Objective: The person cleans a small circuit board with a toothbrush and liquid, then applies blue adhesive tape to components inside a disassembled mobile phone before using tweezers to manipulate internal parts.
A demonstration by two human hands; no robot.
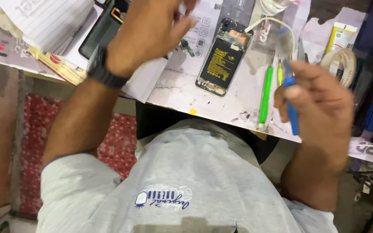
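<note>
blue-handled tool (291, 103) gripped in the right hand (320, 97) above the counter (173, 92) edge.

left hand (150, 32) hovers released, fingers spread, grasping nothing, above white paper. between the hands lies an opened phone (223, 56) with a black, yellow-lettered battery label; green tool (265, 92) beside; yellow tube (339, 36) and tape roll (341, 64) far right.

Single head-worn view, looking steeply down past the wearer's chest onto the near edge of the surface (221, 101); both hands sit close to the lens, the far side lying toward the frame's top
</note>
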